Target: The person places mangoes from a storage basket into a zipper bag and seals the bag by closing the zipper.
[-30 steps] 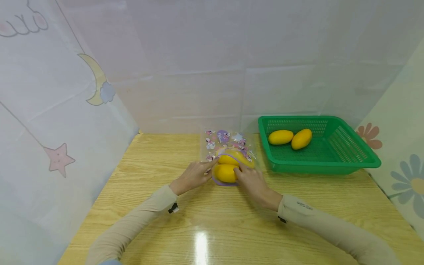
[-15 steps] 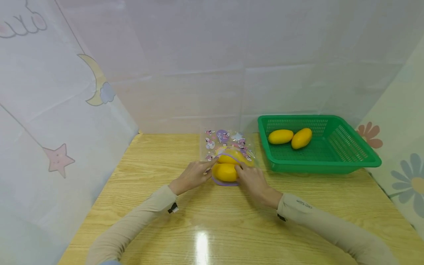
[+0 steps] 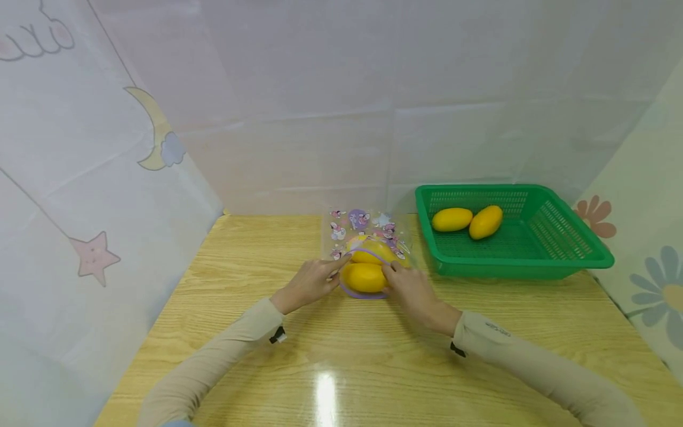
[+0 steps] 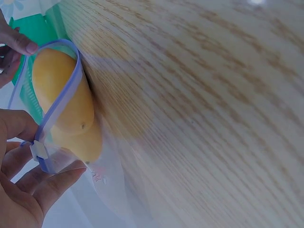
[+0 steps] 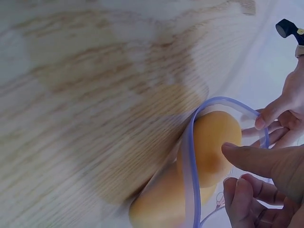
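Note:
A clear slider zip bag (image 3: 358,220) with a purple rim and cartoon prints lies on the table, its mouth toward me. Inside, a yellow mango (image 3: 366,277) sits at the mouth, with another mango (image 3: 372,251) behind it. My left hand (image 3: 309,284) pinches the left side of the rim, close to the white slider (image 4: 39,150). On the right side, my right hand (image 3: 413,293) holds the rim. Its thumb (image 5: 251,157) overlaps the front mango in the right wrist view, and its other fingers are curled below.
To the right at the back stands a green plastic basket (image 3: 525,264) with two mangoes (image 3: 485,223) in its left part. The wooden table (image 3: 256,237) meets a pale sheet-covered wall (image 3: 277,154) at the back and printed sheets at both sides.
My right thumb has shifted slightly right, off the front mango toward the rim, and more of that mango's right end shows. The left hand has hardly moved.

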The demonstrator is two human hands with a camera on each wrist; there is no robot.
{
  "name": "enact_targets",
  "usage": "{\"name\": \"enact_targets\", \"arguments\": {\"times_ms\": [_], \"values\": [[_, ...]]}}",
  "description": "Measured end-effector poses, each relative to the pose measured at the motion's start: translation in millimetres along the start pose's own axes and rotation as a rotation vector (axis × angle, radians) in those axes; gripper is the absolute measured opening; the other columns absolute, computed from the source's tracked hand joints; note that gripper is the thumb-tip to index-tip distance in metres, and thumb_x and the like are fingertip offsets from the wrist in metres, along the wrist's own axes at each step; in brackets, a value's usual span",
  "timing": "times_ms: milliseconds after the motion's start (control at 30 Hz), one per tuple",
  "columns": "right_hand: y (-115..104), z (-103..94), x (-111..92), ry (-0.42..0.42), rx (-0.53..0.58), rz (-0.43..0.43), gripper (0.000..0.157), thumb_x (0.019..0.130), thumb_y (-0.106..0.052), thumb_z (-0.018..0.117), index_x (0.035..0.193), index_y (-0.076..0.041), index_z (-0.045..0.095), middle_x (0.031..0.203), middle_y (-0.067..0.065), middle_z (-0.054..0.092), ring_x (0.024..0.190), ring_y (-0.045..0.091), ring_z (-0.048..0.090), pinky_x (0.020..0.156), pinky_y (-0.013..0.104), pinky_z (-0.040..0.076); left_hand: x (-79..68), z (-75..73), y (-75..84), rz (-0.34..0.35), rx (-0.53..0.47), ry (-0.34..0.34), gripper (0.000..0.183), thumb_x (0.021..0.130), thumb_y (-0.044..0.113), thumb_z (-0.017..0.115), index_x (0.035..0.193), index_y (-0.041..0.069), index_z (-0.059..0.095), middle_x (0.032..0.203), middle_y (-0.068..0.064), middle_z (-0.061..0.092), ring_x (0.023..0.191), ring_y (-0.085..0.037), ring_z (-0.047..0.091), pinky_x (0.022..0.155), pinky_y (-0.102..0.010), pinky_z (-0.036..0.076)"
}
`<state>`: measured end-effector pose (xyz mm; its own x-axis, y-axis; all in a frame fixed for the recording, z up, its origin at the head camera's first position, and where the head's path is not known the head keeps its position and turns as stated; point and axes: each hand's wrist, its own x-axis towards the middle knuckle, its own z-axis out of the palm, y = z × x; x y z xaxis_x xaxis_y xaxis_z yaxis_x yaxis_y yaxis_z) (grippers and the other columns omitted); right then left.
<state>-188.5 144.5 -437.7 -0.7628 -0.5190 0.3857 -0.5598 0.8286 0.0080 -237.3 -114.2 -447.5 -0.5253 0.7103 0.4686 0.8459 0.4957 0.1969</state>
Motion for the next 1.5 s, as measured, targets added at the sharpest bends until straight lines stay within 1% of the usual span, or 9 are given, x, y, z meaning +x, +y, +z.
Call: {"name": "enact_targets", "arguments": {"times_ms": [267, 400, 500, 600, 733, 933, 1167, 1333, 1500], "values": [[4, -8.1, 2, 0.010, 0.067, 0.040, 0.034, 0.073, -0.019, 0.089, 0.093, -0.008, 0.065, 0.080, 0.003, 0.057, 0.049, 0.014, 0.047, 0.040, 0.027, 0.039, -0.4, 1.0, -1.0, 0.007, 0.020, 0.004, 0.055, 0.084, -0.006, 0.069, 0.137, -0.004, 0.055, 0.055, 0.007, 0.044, 0.045, 0.001, 0.020, 0.042, -0.013, 0.021], [6, -13.9, 4, 0.004, 0.092, 0.064, 0.030, 0.074, -0.020, 0.089, 0.087, -0.009, 0.064, 0.078, 0.001, 0.057, 0.049, 0.014, 0.048, 0.040, 0.027, 0.037, 0.4, 1.2, -1.4, 0.013, 0.018, 0.011, 0.054, 0.084, -0.007, 0.068, 0.136, -0.004, 0.056, 0.055, 0.009, 0.040, 0.046, 0.001, 0.019, 0.043, -0.012, 0.020], [9, -16.9, 5, -0.005, 0.120, 0.075, 0.028, 0.075, -0.020, 0.088, 0.086, -0.008, 0.065, 0.077, 0.002, 0.059, 0.053, 0.016, 0.055, 0.041, 0.027, 0.040, 1.0, 0.7, -1.1, 0.015, 0.012, 0.011, 0.052, 0.084, -0.007, 0.067, 0.135, -0.005, 0.057, 0.054, 0.009, 0.037, 0.046, 0.001, 0.018, 0.043, -0.012, 0.019], [11, -19.5, 5, -0.003, 0.135, 0.073, 0.028, 0.075, -0.020, 0.088, 0.085, -0.008, 0.065, 0.075, 0.002, 0.060, 0.056, 0.016, 0.058, 0.042, 0.027, 0.043, 1.1, 0.4, -1.3, 0.019, 0.010, 0.010, 0.050, 0.084, -0.008, 0.067, 0.133, -0.006, 0.058, 0.054, 0.009, 0.038, 0.046, 0.001, 0.019, 0.043, -0.012, 0.020], [13, -21.9, 6, 0.003, 0.159, 0.066, 0.027, 0.074, -0.018, 0.088, 0.083, -0.009, 0.064, 0.074, 0.002, 0.061, 0.056, 0.014, 0.055, 0.043, 0.027, 0.043, 1.1, 0.5, -1.5, 0.023, 0.011, 0.011, 0.049, 0.084, -0.007, 0.067, 0.132, -0.007, 0.058, 0.054, 0.009, 0.039, 0.046, 0.000, 0.019, 0.043, -0.012, 0.020], [16, -28.0, 7, -0.024, 0.228, 0.082, 0.022, 0.077, -0.014, 0.085, 0.081, -0.010, 0.064, 0.072, 0.002, 0.058, 0.053, 0.011, 0.046, 0.044, 0.026, 0.039, 0.5, 1.6, -1.8, 0.023, 0.012, 0.011, 0.050, 0.084, -0.007, 0.067, 0.134, -0.006, 0.057, 0.053, 0.009, 0.040, 0.046, 0.000, 0.019, 0.043, -0.013, 0.021], [22, -35.7, 9, -0.052, 0.301, 0.112, 0.016, 0.079, -0.013, 0.083, 0.082, -0.009, 0.067, 0.075, 0.003, 0.062, 0.058, 0.012, 0.051, 0.047, 0.027, 0.041, 0.2, 1.5, -2.2, 0.012, 0.000, 0.004, 0.051, 0.085, -0.006, 0.067, 0.134, -0.007, 0.056, 0.053, 0.008, 0.039, 0.045, 0.000, 0.020, 0.042, -0.014, 0.023], [27, -39.8, 11, -0.077, 0.312, 0.118, 0.016, 0.079, -0.015, 0.083, 0.084, -0.008, 0.069, 0.076, 0.002, 0.063, 0.060, 0.013, 0.053, 0.049, 0.028, 0.043, 0.6, 0.6, -1.5, 0.007, -0.004, 0.002, 0.050, 0.085, -0.007, 0.067, 0.134, -0.007, 0.057, 0.053, 0.008, 0.040, 0.045, 0.000, 0.020, 0.042, -0.013, 0.022], [30, -44.5, 12, -0.072, 0.321, 0.128, 0.016, 0.079, -0.015, 0.083, 0.086, -0.007, 0.071, 0.077, 0.003, 0.065, 0.063, 0.014, 0.056, 0.051, 0.029, 0.046, 0.4, 0.3, -0.7, 0.011, 0.002, 0.003, 0.050, 0.085, -0.006, 0.068, 0.134, -0.007, 0.057, 0.054, 0.007, 0.042, 0.045, 0.000, 0.020, 0.043, -0.013, 0.022]]}}
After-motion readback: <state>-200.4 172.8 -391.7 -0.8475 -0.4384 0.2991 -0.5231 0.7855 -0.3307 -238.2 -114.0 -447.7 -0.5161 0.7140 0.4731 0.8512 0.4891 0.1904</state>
